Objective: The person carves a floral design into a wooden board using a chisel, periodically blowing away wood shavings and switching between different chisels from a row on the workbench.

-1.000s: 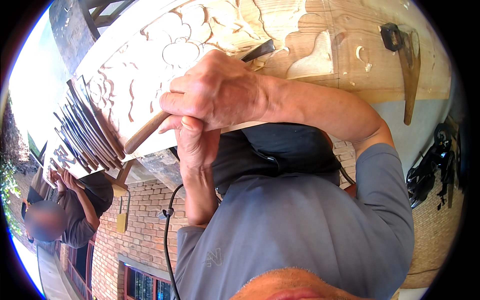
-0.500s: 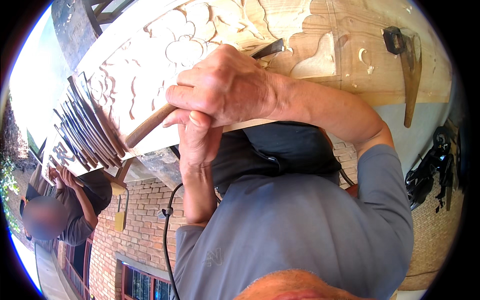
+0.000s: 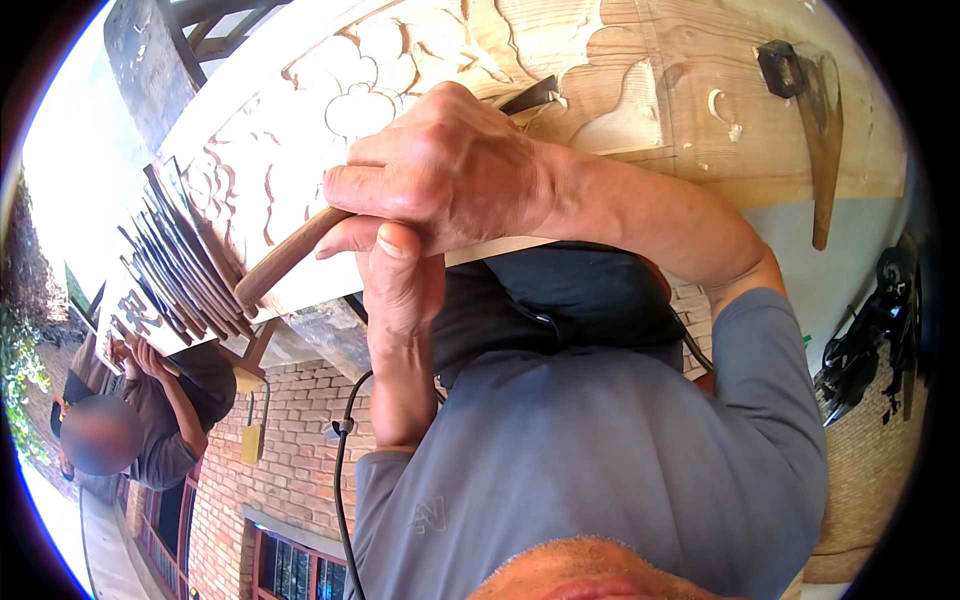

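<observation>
My right hand (image 3: 440, 165) is closed round a carving chisel (image 3: 290, 255). Its wooden handle sticks out at the lower left, and its flat metal blade emerges beyond the knuckles, over the carved wooden panel (image 3: 620, 55). Wood chips lie by the blade tip. My left hand (image 3: 400, 280) is closed just below the right, pressed up to the handle's underside. Its thumb and one finger show; the other fingers are hidden beneath my right hand. Raised petals and scalloped outlines cover the panel around the blade.
A row of several slim carving tools (image 3: 185, 265) lies on the panel's left end. A wooden-handled tool with a dark block head (image 3: 785, 70) lies at the right. Shavings (image 3: 716, 105) are scattered nearby. Another person (image 3: 165, 420) sits at the far left. A black cable (image 3: 337, 480) hangs at my left.
The chisel's handle end has shifted slightly left and down, closer to the row of tools. Both hands keep their hold, and the view has turned a little.
</observation>
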Demonstrator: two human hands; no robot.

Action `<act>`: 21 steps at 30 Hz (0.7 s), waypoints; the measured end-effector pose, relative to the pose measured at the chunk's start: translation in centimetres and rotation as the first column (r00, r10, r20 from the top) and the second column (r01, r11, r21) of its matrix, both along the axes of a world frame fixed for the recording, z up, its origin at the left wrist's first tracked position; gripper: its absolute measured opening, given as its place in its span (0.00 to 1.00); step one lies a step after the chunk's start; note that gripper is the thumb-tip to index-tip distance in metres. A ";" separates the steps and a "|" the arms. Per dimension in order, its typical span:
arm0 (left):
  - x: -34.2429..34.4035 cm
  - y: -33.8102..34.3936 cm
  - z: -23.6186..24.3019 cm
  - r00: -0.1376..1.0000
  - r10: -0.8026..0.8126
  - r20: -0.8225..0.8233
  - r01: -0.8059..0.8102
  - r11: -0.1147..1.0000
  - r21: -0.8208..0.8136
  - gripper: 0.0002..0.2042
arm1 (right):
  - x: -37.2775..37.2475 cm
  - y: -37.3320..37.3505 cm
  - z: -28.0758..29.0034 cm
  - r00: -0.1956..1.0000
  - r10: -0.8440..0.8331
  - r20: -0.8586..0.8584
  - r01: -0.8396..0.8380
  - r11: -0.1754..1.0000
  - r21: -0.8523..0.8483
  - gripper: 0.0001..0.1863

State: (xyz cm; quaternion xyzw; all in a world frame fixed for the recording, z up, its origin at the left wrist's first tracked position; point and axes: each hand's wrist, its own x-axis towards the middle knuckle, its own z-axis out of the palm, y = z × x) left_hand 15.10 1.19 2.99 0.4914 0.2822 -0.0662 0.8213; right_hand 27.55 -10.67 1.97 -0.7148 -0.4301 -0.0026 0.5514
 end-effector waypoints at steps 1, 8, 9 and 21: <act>-0.3 0.6 -0.6 0.996 0.020 0.088 -0.011 0.995 -0.104 0.46 | 0.0 0.0 0.0 1.000 -0.002 -0.001 0.002 1.000 0.002 0.20; -4.2 -0.8 -0.5 0.974 0.185 0.129 -0.205 0.965 0.164 0.43 | -2.6 -0.7 2.6 0.940 -0.130 0.316 0.146 0.989 -0.028 0.21; -4.4 -1.7 -0.6 0.966 0.217 0.143 -0.251 0.921 0.297 0.42 | -3.2 -1.7 3.5 0.944 -0.125 0.305 0.161 0.982 -0.095 0.24; 1.1 -5.6 0.4 0.813 -0.575 0.090 0.052 0.225 0.973 0.42 | -3.7 -18.0 3.0 0.667 -0.667 0.332 0.697 0.402 -0.594 0.12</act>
